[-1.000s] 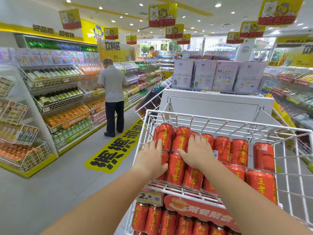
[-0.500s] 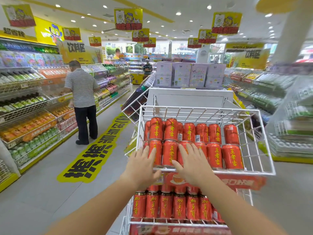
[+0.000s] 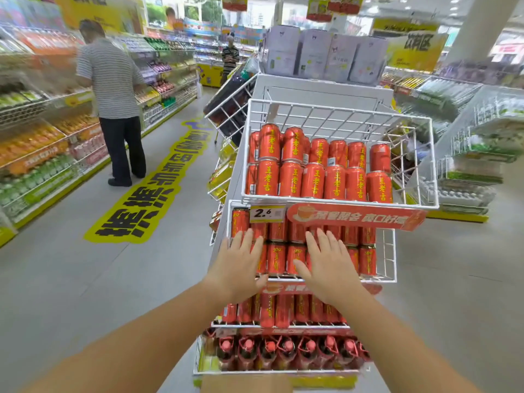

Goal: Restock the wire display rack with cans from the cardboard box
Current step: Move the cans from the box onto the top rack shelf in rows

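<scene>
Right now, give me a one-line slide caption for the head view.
Both empty hands, left hand and right hand, spread open before the red cans on the wire rack's second tier.

White-coated metal wire on the display rack [image 3: 337, 109], smooth and faintly glossy. Shiny red metal on the cans [image 3: 313, 180], printed with yellow characters. Paper on the price tag [image 3: 266, 213]; glossy card or plastic, hard to tell, on the red banner [image 3: 354, 218]. Matt brown cardboard on the box [image 3: 246, 384] at the bottom edge, blurred. Smooth grey floor [image 3: 71, 279], dull sheen. Bare skin on both hands [image 3: 236, 265].
</scene>
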`<act>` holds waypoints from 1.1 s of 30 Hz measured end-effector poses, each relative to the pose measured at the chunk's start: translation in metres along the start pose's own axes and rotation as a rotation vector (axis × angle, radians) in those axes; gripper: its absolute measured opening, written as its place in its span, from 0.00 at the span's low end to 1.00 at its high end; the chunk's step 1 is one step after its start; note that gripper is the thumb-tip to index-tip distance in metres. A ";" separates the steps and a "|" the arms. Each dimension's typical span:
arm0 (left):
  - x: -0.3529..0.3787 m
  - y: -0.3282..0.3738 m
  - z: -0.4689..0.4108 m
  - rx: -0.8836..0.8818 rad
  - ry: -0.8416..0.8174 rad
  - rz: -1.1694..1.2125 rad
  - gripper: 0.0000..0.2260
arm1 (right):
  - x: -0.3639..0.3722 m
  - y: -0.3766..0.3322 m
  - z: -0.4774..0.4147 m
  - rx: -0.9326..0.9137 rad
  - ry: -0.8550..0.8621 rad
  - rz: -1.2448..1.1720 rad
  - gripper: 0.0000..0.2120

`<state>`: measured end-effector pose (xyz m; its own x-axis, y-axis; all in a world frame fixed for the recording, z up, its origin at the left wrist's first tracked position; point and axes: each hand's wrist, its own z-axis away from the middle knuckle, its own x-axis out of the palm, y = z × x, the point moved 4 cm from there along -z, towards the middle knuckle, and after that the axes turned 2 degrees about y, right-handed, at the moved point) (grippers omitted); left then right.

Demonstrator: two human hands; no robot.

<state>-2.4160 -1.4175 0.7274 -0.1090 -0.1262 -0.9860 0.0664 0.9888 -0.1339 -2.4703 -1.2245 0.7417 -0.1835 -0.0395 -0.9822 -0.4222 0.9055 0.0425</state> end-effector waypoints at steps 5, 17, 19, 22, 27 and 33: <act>0.056 0.017 0.020 -0.014 -0.089 -0.002 0.39 | 0.058 -0.002 0.029 -0.024 -0.112 -0.014 0.42; 0.293 0.079 0.094 -0.007 -0.443 0.048 0.37 | 0.314 -0.007 0.132 -0.103 -0.483 -0.029 0.34; 0.338 0.090 0.111 -0.020 -0.501 0.062 0.37 | 0.359 -0.010 0.156 -0.109 -0.569 -0.040 0.34; 0.407 0.107 0.135 -0.050 -0.581 0.080 0.39 | 0.428 -0.013 0.188 -0.130 -0.652 -0.030 0.36; 0.520 0.129 0.180 -0.102 -0.709 0.162 0.38 | 0.538 -0.016 0.235 -0.169 -0.744 -0.052 0.34; 0.651 0.165 0.239 -0.140 -0.818 0.233 0.36 | 0.668 -0.027 0.302 -0.139 -0.885 -0.139 0.34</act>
<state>-2.2390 -1.3560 0.0398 0.6442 0.1160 -0.7560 -0.1303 0.9906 0.0410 -2.3133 -1.1477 0.0297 0.6021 0.2466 -0.7594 -0.5037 0.8553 -0.1216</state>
